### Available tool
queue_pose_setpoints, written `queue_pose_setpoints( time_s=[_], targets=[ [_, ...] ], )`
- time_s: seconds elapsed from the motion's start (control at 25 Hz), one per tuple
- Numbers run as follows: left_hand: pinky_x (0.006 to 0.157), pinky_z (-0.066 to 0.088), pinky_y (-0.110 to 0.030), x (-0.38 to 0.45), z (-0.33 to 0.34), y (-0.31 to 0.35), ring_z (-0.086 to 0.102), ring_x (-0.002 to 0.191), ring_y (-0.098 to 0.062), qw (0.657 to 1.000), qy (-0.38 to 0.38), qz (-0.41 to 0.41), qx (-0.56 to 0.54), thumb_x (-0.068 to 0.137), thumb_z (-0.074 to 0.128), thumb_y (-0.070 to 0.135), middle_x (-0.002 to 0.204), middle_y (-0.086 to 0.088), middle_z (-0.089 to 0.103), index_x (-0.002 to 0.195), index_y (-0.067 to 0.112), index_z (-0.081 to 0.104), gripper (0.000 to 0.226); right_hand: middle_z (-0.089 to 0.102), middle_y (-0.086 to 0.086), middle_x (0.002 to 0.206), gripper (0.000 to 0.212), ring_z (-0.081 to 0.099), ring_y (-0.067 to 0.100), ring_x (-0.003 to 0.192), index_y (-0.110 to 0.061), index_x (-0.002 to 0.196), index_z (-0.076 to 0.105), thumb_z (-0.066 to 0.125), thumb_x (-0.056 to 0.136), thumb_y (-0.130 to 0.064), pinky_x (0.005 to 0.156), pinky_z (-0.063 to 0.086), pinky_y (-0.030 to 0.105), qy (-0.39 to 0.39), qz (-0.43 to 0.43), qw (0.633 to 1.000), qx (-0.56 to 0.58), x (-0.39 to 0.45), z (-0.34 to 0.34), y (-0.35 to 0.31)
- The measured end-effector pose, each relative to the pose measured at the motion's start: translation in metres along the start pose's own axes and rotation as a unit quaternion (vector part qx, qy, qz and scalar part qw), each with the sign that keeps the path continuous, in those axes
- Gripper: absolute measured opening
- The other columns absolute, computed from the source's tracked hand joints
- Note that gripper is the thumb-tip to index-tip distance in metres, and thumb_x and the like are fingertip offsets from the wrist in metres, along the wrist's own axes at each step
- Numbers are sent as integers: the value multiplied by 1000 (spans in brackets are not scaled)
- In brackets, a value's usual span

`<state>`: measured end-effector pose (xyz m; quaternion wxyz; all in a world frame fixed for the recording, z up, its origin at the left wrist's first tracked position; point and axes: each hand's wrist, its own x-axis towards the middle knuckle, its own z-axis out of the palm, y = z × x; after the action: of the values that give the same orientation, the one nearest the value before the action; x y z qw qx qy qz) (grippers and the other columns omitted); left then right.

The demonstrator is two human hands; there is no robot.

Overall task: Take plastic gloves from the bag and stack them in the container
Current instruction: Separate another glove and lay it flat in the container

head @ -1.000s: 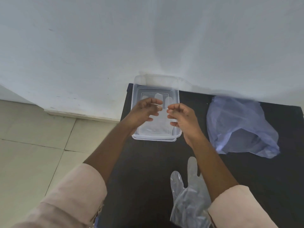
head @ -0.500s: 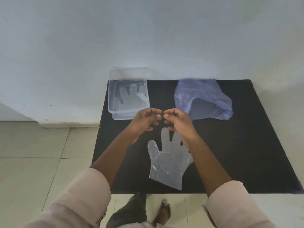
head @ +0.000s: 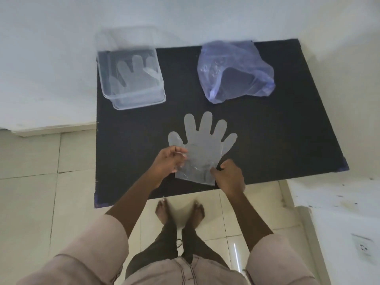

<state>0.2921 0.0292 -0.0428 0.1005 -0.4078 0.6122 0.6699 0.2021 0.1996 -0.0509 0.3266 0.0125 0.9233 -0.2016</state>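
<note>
A clear plastic glove lies flat on the black table, fingers pointing away from me. My left hand pinches its cuff at the left edge. My right hand pinches the cuff at the right corner. A clear container stands at the table's far left corner with a glove in it. The bluish plastic bag lies at the far middle, its mouth facing me.
A white wall runs behind the table. Beige floor tiles lie to the left and below, where my bare feet stand at the table's near edge. A white ledge with a socket is at the right.
My hands left the container, where a glove now lies, drew back to the near edge and took hold of the loose glove's cuff. The view tilted down.
</note>
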Motion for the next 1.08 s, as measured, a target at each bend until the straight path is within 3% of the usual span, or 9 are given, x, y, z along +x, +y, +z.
queue_pose_setpoints(
  time_s=[0.16, 0.28, 0.44, 0.56, 0.76, 0.84, 0.88, 0.96, 1.08],
  targets=[
    [71, 46, -30, -2, -4, -40, 62, 81, -17, 999, 38, -26, -2, 93, 59, 9, 94, -10, 69, 101, 14, 69, 13, 61, 3, 96, 32, 62, 26, 86, -12, 108, 52, 67, 85, -29, 66, 46, 30, 12, 7, 1000, 28, -6, 27, 11],
    [77, 54, -33, -4, -8, -60, 65, 85, -20, 993, 96, 2, 70, 89, 64, 7, 94, -7, 70, 95, 19, 68, 15, 68, 6, 93, 23, 66, 21, 77, -11, 99, 59, 72, 80, -15, 53, 44, 22, 14, 37, 982, 187, -5, 34, 7],
    [78, 49, -19, -14, -5, -75, 57, 93, -12, 946, 138, 127, 264, 75, 79, 11, 112, 4, 55, 113, 19, 61, 43, 68, 6, 79, 27, 58, 13, 60, -6, 102, 61, 72, 78, -4, 53, 45, 23, -37, 127, 889, 438, -12, 24, -4],
    [86, 52, -23, -15, 6, -76, 52, 99, -9, 938, 156, 164, 264, 72, 83, 13, 124, 3, 48, 123, 22, 56, 59, 64, 6, 71, 21, 55, 13, 59, -4, 100, 63, 69, 81, -1, 56, 44, 25, -80, 158, 809, 561, -23, 14, -11],
    [83, 58, -30, -2, 10, -63, 54, 95, -11, 926, 212, 201, 238, 79, 79, 21, 114, 1, 56, 113, 20, 71, 35, 63, 5, 71, 2, 54, 13, 62, -6, 85, 66, 66, 83, -4, 59, 44, 25, -100, 166, 767, 612, -32, 0, -13],
    [74, 57, -36, 2, 7, -55, 56, 90, -14, 918, 213, 223, 248, 82, 76, 25, 100, 1, 61, 99, 19, 77, 18, 65, 3, 79, 9, 58, 15, 71, -12, 92, 63, 67, 85, -8, 63, 47, 26, -60, 97, 809, 577, -32, -5, -5],
    [73, 56, -36, 4, 6, -51, 56, 89, -15, 916, 208, 230, 255, 83, 75, 26, 97, 2, 62, 95, 18, 77, 15, 65, 0, 88, 17, 59, 15, 78, -17, 98, 60, 70, 84, -13, 66, 48, 26, -23, 23, 863, 504, -32, -7, 3],
    [75, 55, -35, 4, 4, -43, 56, 90, -15, 914, 203, 236, 261, 83, 75, 26, 95, 3, 63, 92, 18, 77, 13, 57, -5, 110, 49, 57, 12, 94, -22, 114, 52, 80, 75, -27, 75, 50, 22, 78, -163, 956, 231, -30, -10, 24],
    [78, 54, -34, 1, 2, -36, 56, 90, -14, 912, 198, 250, 258, 82, 75, 24, 93, 9, 59, 90, 17, 77, 11, 50, 6, 131, 81, 51, 20, 113, -19, 129, 49, 87, 61, -40, 89, 48, 31, 151, -289, 944, -56, -15, -7, 47]
  ],
)
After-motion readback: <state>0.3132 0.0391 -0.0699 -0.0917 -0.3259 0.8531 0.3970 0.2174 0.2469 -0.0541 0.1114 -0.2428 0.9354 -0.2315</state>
